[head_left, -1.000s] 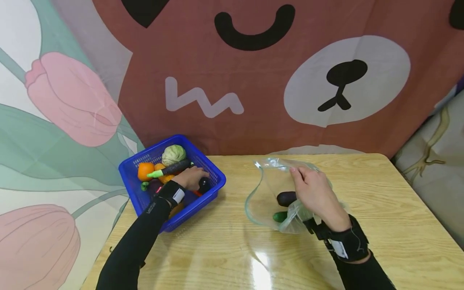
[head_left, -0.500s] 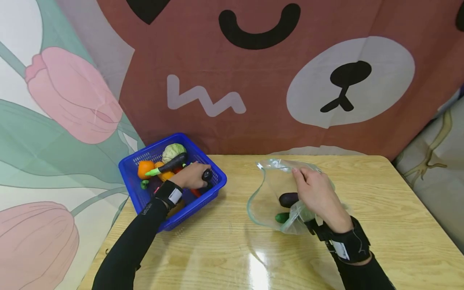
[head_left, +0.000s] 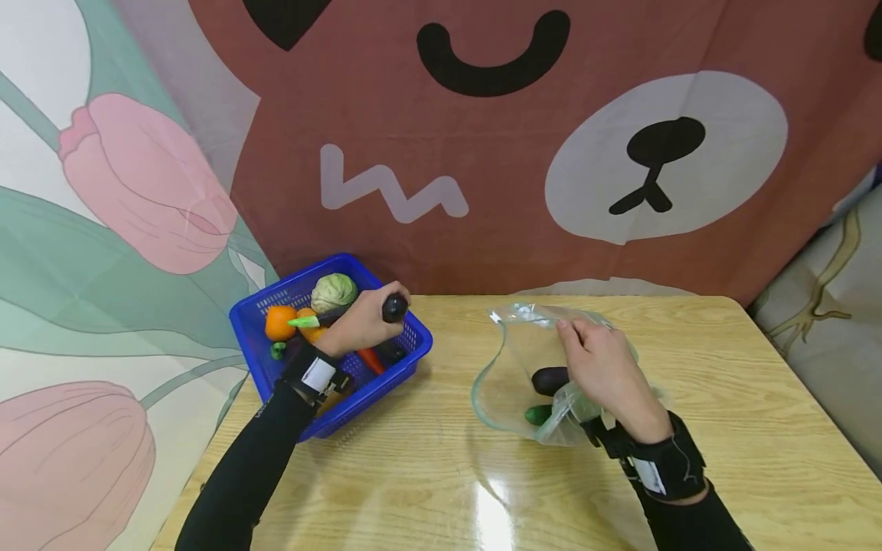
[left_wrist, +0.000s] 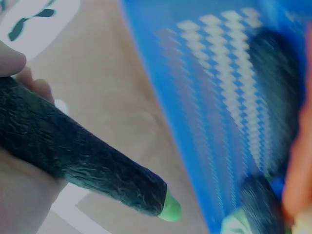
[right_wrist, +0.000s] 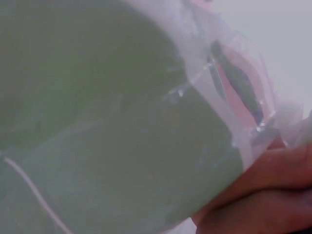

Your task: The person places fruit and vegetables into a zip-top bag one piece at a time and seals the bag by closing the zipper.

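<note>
Raised over the right end of the blue basket, my left hand grips a long dark eggplant. The left wrist view shows the eggplant's wrinkled dark body and its light green tip. My right hand pinches the upper edge of a clear plastic bag, its mouth facing left. Inside the bag lie a dark, rounded vegetable and a green cucumber. Close to the lens in the right wrist view, the bag's film hides most of the scene beside my fingers.
Other vegetables fill the basket: a cabbage, an orange bell pepper, a red carrot-like piece and several dark ones. The wooden table meets a printed cloth at its back edge.
My left hand has lifted up out of the basket with the eggplant in its grip. The right hand stays on the bag, almost unmoved.
</note>
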`<state>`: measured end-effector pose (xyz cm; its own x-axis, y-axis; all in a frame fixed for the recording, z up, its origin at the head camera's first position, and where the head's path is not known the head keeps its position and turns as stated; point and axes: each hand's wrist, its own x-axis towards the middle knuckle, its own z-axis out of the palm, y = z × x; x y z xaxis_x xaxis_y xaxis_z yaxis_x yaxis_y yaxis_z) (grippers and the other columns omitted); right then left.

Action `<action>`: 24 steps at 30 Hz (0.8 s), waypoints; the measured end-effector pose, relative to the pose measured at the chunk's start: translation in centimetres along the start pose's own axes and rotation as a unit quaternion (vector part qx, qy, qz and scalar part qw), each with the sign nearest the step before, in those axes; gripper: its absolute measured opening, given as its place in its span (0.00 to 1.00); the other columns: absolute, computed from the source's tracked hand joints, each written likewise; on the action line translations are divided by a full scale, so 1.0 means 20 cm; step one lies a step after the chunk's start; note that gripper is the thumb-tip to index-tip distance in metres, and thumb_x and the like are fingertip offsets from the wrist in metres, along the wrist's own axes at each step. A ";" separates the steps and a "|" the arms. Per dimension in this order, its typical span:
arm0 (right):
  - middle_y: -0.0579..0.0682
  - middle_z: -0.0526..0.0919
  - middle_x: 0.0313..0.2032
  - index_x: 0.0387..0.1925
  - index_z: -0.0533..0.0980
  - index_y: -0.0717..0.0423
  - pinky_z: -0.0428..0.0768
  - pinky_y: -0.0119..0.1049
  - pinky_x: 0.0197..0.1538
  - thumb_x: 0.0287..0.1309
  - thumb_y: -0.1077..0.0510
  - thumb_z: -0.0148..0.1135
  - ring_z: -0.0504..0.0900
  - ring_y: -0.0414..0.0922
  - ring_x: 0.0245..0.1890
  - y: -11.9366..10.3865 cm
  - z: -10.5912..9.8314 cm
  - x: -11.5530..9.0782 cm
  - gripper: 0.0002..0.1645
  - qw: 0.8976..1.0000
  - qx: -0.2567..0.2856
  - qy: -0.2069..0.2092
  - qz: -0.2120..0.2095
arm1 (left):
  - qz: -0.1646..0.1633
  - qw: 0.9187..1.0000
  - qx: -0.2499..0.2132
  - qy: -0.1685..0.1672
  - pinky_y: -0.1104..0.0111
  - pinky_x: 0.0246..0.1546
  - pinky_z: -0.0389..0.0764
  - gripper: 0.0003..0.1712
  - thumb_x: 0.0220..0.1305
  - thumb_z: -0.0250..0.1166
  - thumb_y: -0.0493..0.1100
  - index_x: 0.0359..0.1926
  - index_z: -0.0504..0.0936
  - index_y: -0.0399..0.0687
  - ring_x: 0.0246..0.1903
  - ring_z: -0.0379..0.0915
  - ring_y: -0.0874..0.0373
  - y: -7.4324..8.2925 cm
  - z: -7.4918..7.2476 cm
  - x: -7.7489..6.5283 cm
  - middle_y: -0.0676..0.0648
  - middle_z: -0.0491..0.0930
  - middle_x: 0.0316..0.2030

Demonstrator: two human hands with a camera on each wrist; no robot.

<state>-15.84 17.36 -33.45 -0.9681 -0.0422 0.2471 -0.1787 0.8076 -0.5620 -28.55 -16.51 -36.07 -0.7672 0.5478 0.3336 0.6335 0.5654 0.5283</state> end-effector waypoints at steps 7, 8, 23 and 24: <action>0.49 0.60 0.15 0.18 0.62 0.55 0.58 0.34 0.22 0.73 0.46 0.36 0.57 0.44 0.15 0.00 -0.01 -0.01 0.28 1.000 0.002 -0.002 -0.004 | 0.010 0.989 -0.127 0.077 0.70 0.37 0.75 0.16 0.50 0.70 0.32 0.37 0.74 0.45 0.31 0.74 0.59 0.20 -0.02 -0.01 0.46 0.78 0.30; 0.49 0.60 0.15 0.18 0.62 0.55 0.58 0.34 0.22 0.73 0.46 0.36 0.57 0.44 0.15 0.00 -0.01 -0.01 0.28 1.000 0.003 -0.002 -0.004 | 0.013 0.985 -0.150 0.082 0.70 0.37 0.75 0.15 0.50 0.70 0.31 0.37 0.74 0.44 0.31 0.74 0.59 0.23 -0.03 -0.01 0.45 0.77 0.30; 0.50 0.62 0.15 0.19 0.63 0.55 0.59 0.35 0.23 0.72 0.46 0.37 0.59 0.44 0.15 -0.01 -0.01 -0.01 0.27 1.000 0.008 -0.007 0.002 | 0.125 0.942 -0.307 0.062 0.68 0.36 0.77 0.15 0.50 0.67 0.25 0.35 0.71 0.38 0.30 0.74 0.58 0.60 -0.02 -0.10 0.48 0.76 0.28; 0.49 0.62 0.15 0.19 0.63 0.55 0.58 0.35 0.23 0.72 0.46 0.37 0.59 0.44 0.15 -0.01 -0.01 -0.01 0.27 1.000 0.007 -0.007 0.000 | 0.135 0.938 -0.316 0.056 0.68 0.35 0.77 0.14 0.50 0.67 0.25 0.35 0.71 0.38 0.30 0.74 0.58 0.61 -0.01 -0.10 0.49 0.76 0.29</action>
<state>-15.63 17.33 -33.19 -0.9706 -0.0506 0.2355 -0.1808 0.7990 -0.5735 -19.20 -10.86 -30.05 -0.6158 0.5305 0.5826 0.6469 -0.0818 0.7582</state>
